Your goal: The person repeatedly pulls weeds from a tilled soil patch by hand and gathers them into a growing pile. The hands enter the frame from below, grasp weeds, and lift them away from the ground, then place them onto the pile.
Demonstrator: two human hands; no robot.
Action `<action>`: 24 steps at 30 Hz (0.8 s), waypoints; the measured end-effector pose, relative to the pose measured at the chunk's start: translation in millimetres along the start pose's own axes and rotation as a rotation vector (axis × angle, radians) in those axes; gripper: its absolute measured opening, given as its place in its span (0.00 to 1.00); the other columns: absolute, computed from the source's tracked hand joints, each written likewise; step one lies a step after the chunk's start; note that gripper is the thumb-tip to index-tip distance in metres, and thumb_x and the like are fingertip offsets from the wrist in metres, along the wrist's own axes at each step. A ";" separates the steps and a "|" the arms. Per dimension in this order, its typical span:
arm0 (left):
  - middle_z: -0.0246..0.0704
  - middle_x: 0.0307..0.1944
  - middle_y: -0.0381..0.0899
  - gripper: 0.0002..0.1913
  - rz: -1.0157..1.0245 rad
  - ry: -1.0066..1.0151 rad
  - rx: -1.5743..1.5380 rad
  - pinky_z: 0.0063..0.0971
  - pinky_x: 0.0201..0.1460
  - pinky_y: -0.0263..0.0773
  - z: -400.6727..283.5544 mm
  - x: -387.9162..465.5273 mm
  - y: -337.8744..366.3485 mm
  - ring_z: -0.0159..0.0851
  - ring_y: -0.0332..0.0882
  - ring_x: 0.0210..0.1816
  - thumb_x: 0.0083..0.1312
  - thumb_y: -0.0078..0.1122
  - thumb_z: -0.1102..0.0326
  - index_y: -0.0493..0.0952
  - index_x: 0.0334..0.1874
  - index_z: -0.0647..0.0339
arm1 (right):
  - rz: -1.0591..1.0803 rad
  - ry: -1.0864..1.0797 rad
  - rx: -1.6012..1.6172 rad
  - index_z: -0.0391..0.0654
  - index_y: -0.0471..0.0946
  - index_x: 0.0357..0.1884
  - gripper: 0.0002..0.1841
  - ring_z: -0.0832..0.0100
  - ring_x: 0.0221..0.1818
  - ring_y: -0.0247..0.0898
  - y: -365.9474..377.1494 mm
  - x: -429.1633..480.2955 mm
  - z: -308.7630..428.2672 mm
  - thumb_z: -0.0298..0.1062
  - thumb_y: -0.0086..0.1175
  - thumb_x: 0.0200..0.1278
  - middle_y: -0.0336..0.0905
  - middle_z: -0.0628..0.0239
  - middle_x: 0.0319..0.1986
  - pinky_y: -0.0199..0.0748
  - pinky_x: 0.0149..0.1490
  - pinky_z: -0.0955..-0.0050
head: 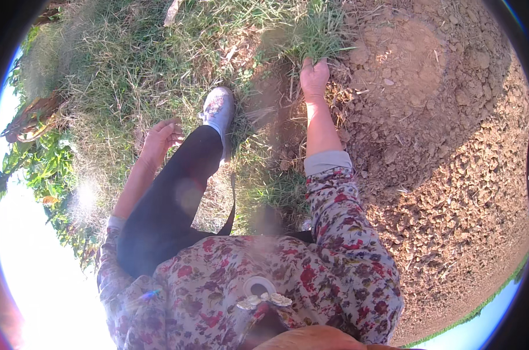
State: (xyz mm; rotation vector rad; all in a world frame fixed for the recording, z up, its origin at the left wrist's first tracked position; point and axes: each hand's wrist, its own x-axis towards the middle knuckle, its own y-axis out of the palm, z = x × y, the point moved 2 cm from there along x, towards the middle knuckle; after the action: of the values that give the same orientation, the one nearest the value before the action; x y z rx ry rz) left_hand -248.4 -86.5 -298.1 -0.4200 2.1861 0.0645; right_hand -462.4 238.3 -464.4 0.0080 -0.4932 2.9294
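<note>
My right hand [315, 78] is closed around the base of a tuft of green grass [319, 37], where the grass meets bare soil. The blades fan out beyond my fingers, and the fingertips are hidden. My left hand [161, 138] hangs beside my bent knee, above dry grass. Its fingers are loosely curled and slightly apart, with nothing visible in them. Between the two hands a light-coloured shoe [218, 107] stands on the grass.
Cloddy brown soil [444, 188] spreads along the right side, partly in shade. Mixed green and dry grass [128, 65] covers the left. Leafy plants [50, 164] grow at the far left. A dark strap [231, 210] hangs near my leg.
</note>
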 end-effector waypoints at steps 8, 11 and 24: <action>0.33 0.34 0.77 0.19 0.067 0.044 0.016 0.24 0.42 0.74 -12.9 21.5 24.7 0.31 0.77 0.36 0.68 0.44 0.69 0.65 0.59 0.71 | -0.030 0.161 0.220 0.32 0.72 0.42 0.14 0.52 0.38 0.73 -2.8 4.4 -9.1 0.29 0.47 0.56 0.78 0.47 0.37 0.67 0.48 0.63; 0.34 0.34 0.78 0.18 0.106 0.056 0.012 0.25 0.41 0.74 -19.6 25.9 37.4 0.31 0.77 0.36 0.69 0.44 0.69 0.66 0.58 0.70 | 0.033 0.350 0.239 0.31 0.71 0.43 0.13 0.59 0.36 0.71 -10.7 -17.2 -14.7 0.28 0.45 0.57 0.77 0.51 0.35 0.67 0.47 0.64; 0.38 0.37 0.79 0.18 0.127 0.059 0.066 0.27 0.42 0.76 -19.7 39.2 43.0 0.33 0.78 0.37 0.69 0.45 0.67 0.67 0.58 0.71 | 0.978 -0.469 -0.650 0.44 0.70 0.51 0.20 0.58 0.56 0.67 -32.9 -77.1 58.0 0.27 0.53 0.52 0.71 0.60 0.54 0.72 0.51 0.66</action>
State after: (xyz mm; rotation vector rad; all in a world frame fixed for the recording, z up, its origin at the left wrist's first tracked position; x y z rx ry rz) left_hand -299.0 -60.7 -321.4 -0.2491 2.2649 0.0500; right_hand -382.2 237.2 -401.4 0.5091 -1.9872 3.4330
